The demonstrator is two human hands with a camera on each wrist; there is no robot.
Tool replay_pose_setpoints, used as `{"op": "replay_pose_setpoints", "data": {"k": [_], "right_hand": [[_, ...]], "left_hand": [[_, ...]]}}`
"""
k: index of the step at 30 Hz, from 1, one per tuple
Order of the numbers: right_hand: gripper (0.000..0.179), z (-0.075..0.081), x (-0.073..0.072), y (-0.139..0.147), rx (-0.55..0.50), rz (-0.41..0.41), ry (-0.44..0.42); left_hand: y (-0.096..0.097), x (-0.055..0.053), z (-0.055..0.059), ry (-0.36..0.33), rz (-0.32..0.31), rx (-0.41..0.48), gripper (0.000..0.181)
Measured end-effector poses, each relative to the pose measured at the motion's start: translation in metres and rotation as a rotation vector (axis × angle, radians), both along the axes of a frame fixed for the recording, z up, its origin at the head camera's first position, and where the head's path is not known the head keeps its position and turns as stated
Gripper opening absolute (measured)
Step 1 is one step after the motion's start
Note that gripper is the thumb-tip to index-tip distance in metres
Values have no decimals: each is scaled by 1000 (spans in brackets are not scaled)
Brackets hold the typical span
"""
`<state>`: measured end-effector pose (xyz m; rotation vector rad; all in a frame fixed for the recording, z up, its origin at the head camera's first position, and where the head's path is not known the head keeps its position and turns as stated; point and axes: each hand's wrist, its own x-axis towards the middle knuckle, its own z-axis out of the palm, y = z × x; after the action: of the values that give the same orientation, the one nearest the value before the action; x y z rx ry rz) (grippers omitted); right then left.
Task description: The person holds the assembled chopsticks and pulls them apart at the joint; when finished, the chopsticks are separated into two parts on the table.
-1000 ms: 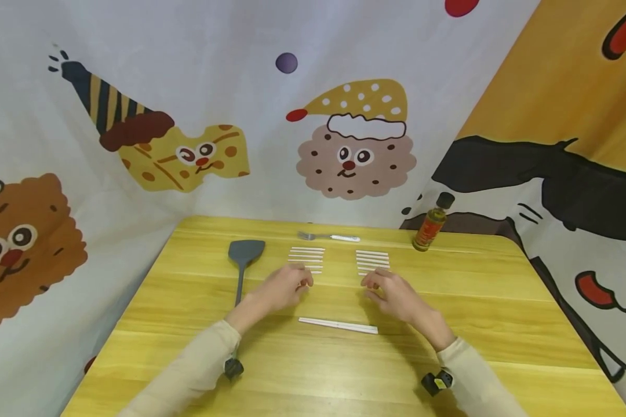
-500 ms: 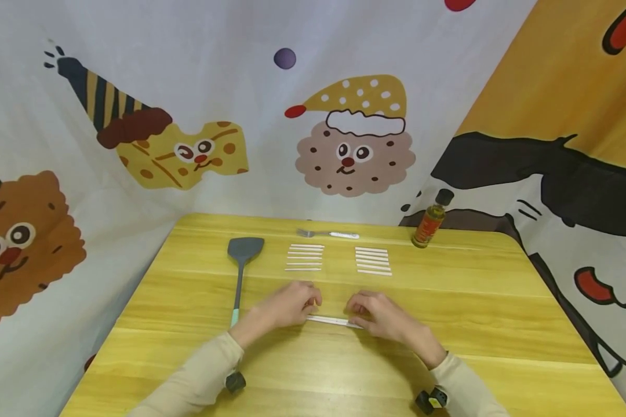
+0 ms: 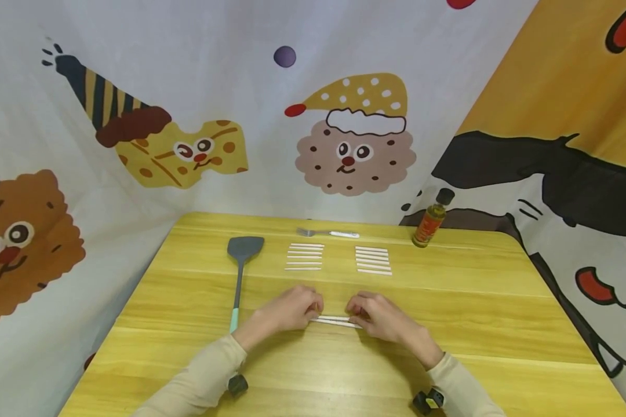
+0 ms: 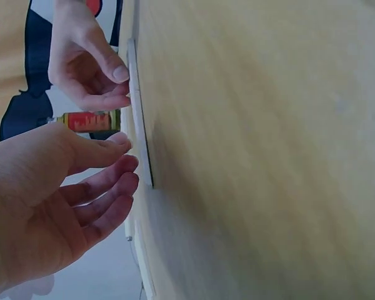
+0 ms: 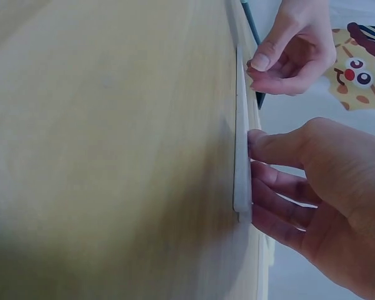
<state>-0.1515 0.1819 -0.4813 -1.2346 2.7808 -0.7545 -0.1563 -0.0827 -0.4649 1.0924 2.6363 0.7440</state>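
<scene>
Two long, thin white sticks (image 3: 336,322) lie crosswise on the table, spread slightly apart toward the right. At their left end my left hand (image 3: 297,308) has its fingertips together on the sticks. My right hand (image 3: 378,315) bends over the other end, thumb and fingers meeting at the sticks. From the side, the left wrist view has a stick (image 4: 139,119) low on the wood against my left fingertips. In the right wrist view, my right thumb touches a stick (image 5: 240,125). Behind the hands are two stacks of short white sticks, a left row (image 3: 304,256) and a right row (image 3: 372,260).
A grey spatula (image 3: 245,249) with a mint handle section lies left of my left hand. Toward the back edge of the wooden table (image 3: 464,301) lie a fork (image 3: 328,233) and a dark-capped bottle (image 3: 430,225) standing upright. A printed cloth (image 3: 219,58) hangs behind.
Both hands have come down from near the short rows to the two long sticks. Over the last half second the sticks have parted toward the right.
</scene>
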Motion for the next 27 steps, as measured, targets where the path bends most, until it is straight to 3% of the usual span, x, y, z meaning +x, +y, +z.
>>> {"op": "replay_pose_setpoints", "data": {"k": [6, 13, 20, 23, 27], "right_hand": [[13, -2, -1, -4, -3, 25, 80], [13, -5, -1, -7, 19, 14, 219], [11, -3, -5, -8, -13, 10, 337], [14, 1, -6, -9, -35, 18, 353], [17, 7, -7, -10, -34, 27, 366]], "left_hand": [[1, -1, -4, 70, -20, -35, 8], [3, -1, -8, 91, -2, -31, 8], [0, -1, -3, 24, 45, 29, 9], [-2, -2, 1, 75, 48, 37, 11], [-3, -2, 5, 199, 54, 18, 11]]}}
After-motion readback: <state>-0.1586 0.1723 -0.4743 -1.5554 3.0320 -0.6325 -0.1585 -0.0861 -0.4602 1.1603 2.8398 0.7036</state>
